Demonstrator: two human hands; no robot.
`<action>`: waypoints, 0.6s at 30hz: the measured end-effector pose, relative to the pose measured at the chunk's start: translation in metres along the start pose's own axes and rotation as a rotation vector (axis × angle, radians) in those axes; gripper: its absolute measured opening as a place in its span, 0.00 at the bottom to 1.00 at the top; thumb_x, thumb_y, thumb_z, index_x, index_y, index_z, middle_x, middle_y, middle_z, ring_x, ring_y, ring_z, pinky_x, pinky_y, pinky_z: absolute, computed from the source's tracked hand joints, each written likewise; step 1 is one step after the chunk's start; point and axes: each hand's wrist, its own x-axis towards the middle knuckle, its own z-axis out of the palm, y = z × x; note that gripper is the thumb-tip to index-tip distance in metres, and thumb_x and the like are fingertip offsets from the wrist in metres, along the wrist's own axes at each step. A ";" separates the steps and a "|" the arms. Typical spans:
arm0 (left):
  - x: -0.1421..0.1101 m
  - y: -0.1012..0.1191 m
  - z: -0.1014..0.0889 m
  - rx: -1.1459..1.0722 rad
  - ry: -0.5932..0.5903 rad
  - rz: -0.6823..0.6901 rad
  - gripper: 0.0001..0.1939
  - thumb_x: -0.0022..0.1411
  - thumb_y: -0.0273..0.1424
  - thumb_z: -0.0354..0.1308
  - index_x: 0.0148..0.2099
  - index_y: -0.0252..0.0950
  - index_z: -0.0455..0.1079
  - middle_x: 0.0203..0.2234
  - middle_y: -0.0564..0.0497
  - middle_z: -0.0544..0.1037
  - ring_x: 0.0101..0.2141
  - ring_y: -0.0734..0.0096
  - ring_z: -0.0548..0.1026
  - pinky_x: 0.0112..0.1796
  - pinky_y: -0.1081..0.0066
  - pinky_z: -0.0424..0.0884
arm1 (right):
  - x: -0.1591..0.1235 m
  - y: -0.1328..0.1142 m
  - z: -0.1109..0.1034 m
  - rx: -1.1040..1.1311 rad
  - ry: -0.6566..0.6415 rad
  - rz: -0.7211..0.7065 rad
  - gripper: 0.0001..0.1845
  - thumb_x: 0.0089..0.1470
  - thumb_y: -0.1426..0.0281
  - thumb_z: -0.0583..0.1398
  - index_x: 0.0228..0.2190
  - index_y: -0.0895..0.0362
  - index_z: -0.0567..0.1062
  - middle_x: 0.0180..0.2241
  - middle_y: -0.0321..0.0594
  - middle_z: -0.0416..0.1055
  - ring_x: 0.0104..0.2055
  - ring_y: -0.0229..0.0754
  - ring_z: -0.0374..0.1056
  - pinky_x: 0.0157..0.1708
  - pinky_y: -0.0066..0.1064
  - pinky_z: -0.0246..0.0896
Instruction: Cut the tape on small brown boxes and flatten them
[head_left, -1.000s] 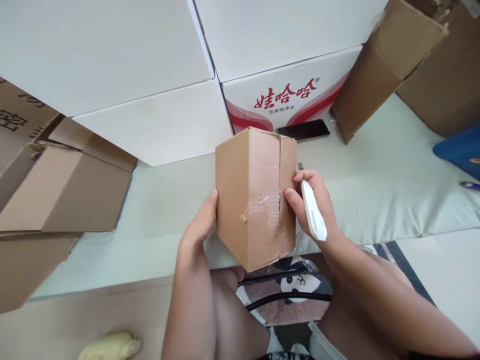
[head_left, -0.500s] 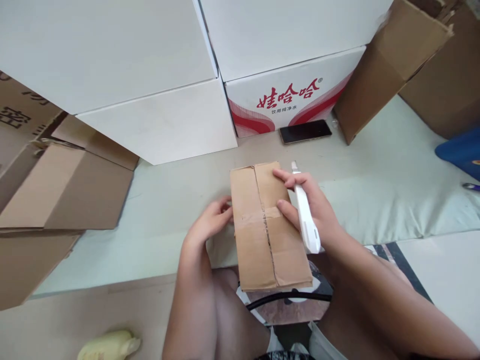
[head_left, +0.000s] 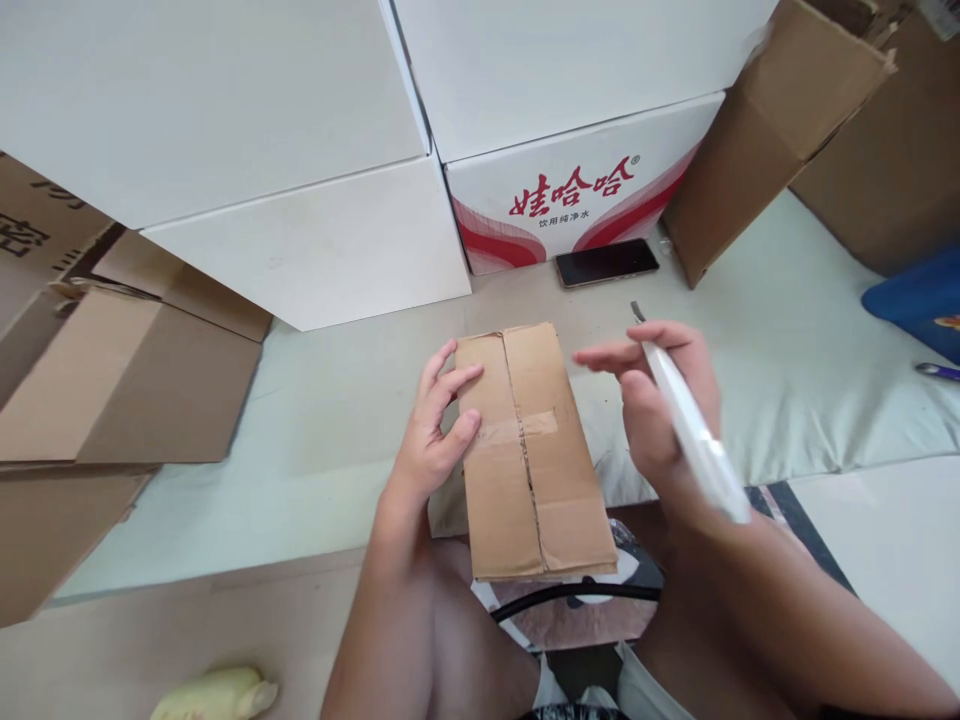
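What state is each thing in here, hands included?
Small cardboard box: top flaps closed
Clear tape: stuck across where the flaps meet
Left hand: open, resting against the small cardboard box
White cutter: metal tip exposed, slightly blurred
Right hand: holding the white cutter, apart from the box
Phone: lying flat, screen dark
White boxes: stacked
Yellow container: lying on its side

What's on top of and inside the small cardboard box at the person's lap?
On top of the box: clear tape across the middle seam, and the left hand touching near the left edge. Inside: can't be seen, closed flaps cover it.
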 end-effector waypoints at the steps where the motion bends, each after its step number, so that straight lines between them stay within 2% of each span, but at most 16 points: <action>1: 0.000 0.000 0.001 0.004 0.016 0.013 0.26 0.73 0.51 0.53 0.64 0.43 0.70 0.73 0.37 0.57 0.74 0.44 0.56 0.68 0.43 0.61 | 0.000 -0.003 -0.001 0.039 -0.001 0.006 0.19 0.66 0.52 0.57 0.52 0.47 0.67 0.36 0.39 0.80 0.35 0.47 0.78 0.40 0.44 0.74; 3: 0.000 0.002 0.003 0.025 0.035 0.031 0.26 0.73 0.52 0.52 0.63 0.43 0.70 0.73 0.37 0.58 0.74 0.44 0.57 0.68 0.43 0.61 | -0.001 -0.008 -0.004 0.080 -0.026 -0.010 0.24 0.68 0.47 0.53 0.52 0.49 0.72 0.29 0.37 0.76 0.26 0.43 0.72 0.28 0.40 0.68; 6: 0.003 0.004 0.005 0.076 0.036 0.033 0.29 0.72 0.55 0.49 0.62 0.42 0.71 0.72 0.36 0.60 0.73 0.43 0.58 0.67 0.42 0.62 | -0.004 -0.014 -0.008 0.023 -0.065 -0.087 0.26 0.68 0.46 0.52 0.45 0.50 0.79 0.27 0.37 0.74 0.27 0.42 0.70 0.27 0.38 0.65; 8: 0.004 0.004 0.006 0.082 0.036 0.036 0.30 0.72 0.56 0.48 0.62 0.42 0.71 0.72 0.36 0.60 0.73 0.43 0.58 0.67 0.43 0.63 | -0.007 -0.019 -0.009 -0.070 -0.113 -0.065 0.20 0.67 0.50 0.56 0.41 0.50 0.80 0.27 0.37 0.75 0.28 0.42 0.71 0.29 0.37 0.67; 10: 0.005 0.004 0.006 0.069 0.044 0.043 0.29 0.73 0.55 0.49 0.62 0.42 0.71 0.72 0.36 0.60 0.73 0.44 0.59 0.66 0.44 0.64 | -0.009 -0.025 -0.009 -0.141 -0.182 0.035 0.11 0.65 0.58 0.61 0.44 0.49 0.79 0.28 0.34 0.78 0.27 0.39 0.72 0.30 0.35 0.68; 13: 0.004 0.004 0.007 0.055 0.047 0.048 0.27 0.73 0.53 0.50 0.62 0.42 0.71 0.72 0.36 0.60 0.72 0.45 0.60 0.66 0.46 0.65 | -0.010 -0.036 -0.006 -0.184 -0.284 0.142 0.09 0.64 0.66 0.63 0.46 0.49 0.77 0.28 0.32 0.80 0.23 0.36 0.71 0.26 0.30 0.68; 15: 0.004 0.004 0.007 0.050 0.042 0.051 0.26 0.74 0.53 0.50 0.62 0.42 0.70 0.72 0.37 0.59 0.72 0.46 0.60 0.66 0.46 0.65 | -0.009 -0.042 -0.004 -0.234 -0.335 0.100 0.06 0.63 0.66 0.62 0.42 0.51 0.77 0.25 0.32 0.80 0.20 0.35 0.70 0.23 0.29 0.65; 18: 0.004 0.005 0.007 0.047 0.049 0.070 0.25 0.74 0.52 0.50 0.62 0.43 0.70 0.71 0.37 0.60 0.72 0.46 0.61 0.66 0.46 0.66 | -0.006 -0.049 -0.001 -0.322 -0.363 -0.051 0.05 0.61 0.67 0.61 0.38 0.51 0.78 0.24 0.33 0.79 0.20 0.36 0.70 0.22 0.28 0.63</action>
